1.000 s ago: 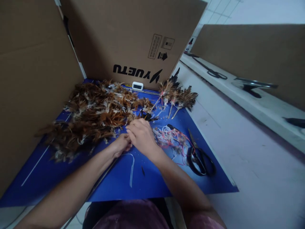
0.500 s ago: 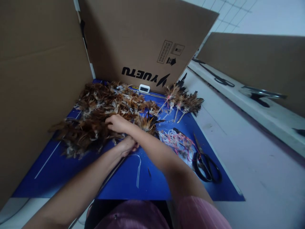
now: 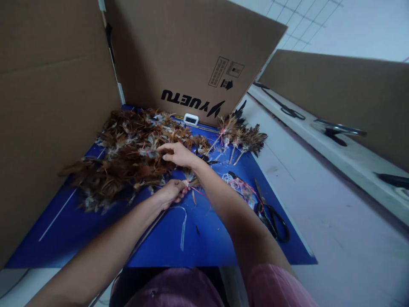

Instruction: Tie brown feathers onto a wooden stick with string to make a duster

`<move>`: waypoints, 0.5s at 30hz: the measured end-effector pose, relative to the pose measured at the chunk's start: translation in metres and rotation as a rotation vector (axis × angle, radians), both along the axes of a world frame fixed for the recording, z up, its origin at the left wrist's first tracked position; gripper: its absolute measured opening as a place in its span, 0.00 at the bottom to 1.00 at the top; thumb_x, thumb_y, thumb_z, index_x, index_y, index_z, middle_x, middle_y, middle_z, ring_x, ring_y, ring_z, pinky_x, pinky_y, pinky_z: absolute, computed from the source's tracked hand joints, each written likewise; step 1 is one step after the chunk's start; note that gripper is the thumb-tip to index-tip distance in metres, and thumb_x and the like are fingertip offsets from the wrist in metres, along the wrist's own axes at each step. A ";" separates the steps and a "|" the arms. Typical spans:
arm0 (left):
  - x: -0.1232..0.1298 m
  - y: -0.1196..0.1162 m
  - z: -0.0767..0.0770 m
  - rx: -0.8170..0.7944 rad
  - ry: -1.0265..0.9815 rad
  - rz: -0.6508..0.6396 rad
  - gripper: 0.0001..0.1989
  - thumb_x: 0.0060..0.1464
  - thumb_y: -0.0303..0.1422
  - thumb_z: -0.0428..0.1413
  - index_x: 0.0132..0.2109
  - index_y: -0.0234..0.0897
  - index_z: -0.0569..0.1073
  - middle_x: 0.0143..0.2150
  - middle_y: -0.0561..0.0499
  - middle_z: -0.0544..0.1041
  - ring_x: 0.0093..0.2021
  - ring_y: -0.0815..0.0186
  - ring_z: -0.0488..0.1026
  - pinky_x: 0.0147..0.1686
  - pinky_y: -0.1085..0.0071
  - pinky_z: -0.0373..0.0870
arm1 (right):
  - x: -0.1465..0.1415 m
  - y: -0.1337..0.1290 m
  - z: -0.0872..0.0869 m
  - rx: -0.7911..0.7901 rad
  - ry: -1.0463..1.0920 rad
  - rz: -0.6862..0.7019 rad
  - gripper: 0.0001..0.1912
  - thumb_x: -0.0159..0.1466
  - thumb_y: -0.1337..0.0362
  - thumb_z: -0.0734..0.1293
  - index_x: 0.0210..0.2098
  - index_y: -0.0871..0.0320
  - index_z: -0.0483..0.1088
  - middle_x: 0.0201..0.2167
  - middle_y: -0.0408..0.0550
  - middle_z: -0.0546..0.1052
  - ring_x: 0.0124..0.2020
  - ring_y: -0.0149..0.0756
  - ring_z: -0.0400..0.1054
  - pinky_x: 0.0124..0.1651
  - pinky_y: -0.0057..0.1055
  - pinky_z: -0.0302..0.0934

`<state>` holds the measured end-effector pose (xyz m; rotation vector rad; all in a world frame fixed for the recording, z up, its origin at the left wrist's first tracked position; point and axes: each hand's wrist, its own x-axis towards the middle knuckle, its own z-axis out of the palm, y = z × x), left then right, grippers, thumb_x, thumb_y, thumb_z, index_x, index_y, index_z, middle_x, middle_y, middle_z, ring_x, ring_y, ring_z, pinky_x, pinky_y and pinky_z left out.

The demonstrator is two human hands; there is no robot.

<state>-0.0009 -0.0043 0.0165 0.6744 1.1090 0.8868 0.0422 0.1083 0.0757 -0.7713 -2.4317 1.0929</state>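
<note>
My left hand (image 3: 171,192) is closed round the thin stick (image 3: 145,235) of a feather duster, just below its feathered head. The stick slants toward the lower left under my forearm. Pink string (image 3: 197,190) is at the head's base, and the head is partly covered by my right forearm. Over the large pile of brown feathers (image 3: 118,168), my right hand (image 3: 179,154) has its thumb and fingers brought together on a greyish feather tuft (image 3: 149,152). Its grip is partly blurred.
Black-handled scissors (image 3: 275,219) lie at right beside tangled pink and white string (image 3: 238,185). Several tied feather bundles (image 3: 244,138) rest at back right. A white device (image 3: 191,119) stands by the cardboard wall (image 3: 191,51). A clear strip (image 3: 183,230) lies on the blue mat (image 3: 211,243).
My right hand has drawn back from the feather pile, up and to the right, with a greyish tuft now at its fingertips. The duster's pink string has come into view by my left hand.
</note>
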 end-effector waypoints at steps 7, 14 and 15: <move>0.000 0.001 -0.001 -0.010 0.006 0.000 0.12 0.51 0.37 0.55 0.28 0.31 0.68 0.18 0.58 0.62 0.14 0.80 0.51 0.14 0.79 0.41 | -0.002 -0.007 0.009 0.350 -0.005 -0.098 0.19 0.54 0.78 0.59 0.41 0.62 0.74 0.39 0.47 0.75 0.39 0.32 0.68 0.47 0.30 0.59; -0.001 0.000 -0.010 -0.009 0.033 0.045 0.12 0.54 0.37 0.55 0.30 0.31 0.70 0.23 0.54 0.68 0.18 0.77 0.61 0.16 0.80 0.54 | -0.031 -0.038 0.011 0.493 -0.400 0.131 0.17 0.62 0.52 0.62 0.40 0.58 0.74 0.37 0.52 0.77 0.42 0.42 0.70 0.45 0.35 0.59; -0.002 -0.001 -0.011 -0.012 0.034 0.051 0.11 0.55 0.37 0.54 0.34 0.31 0.71 0.26 0.52 0.70 0.21 0.75 0.65 0.19 0.78 0.60 | -0.034 -0.041 0.011 0.494 -0.472 0.122 0.19 0.62 0.51 0.61 0.40 0.58 0.74 0.36 0.53 0.77 0.41 0.43 0.70 0.42 0.35 0.60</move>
